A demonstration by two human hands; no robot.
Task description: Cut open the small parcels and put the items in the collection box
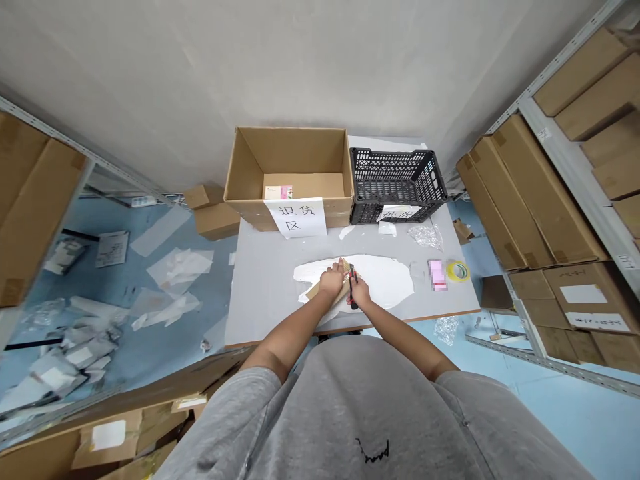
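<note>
A small flat cardboard parcel (345, 269) lies on a white plastic mailer bag (385, 280) on the grey table (260, 280). My left hand (333, 279) presses down on the parcel, fingers curled over it. My right hand (359, 292) is closed round a red and black box cutter (353, 275), its tip at the parcel's right edge.
At the table's back stand an open cardboard box (290, 170) with a paper label and a black plastic crate (395, 183). A pink item (437, 273), a roll of yellow tape (459, 271) and plastic wrap (425, 235) lie to the right. Shelves of cartons flank both sides; scraps litter the floor on the left.
</note>
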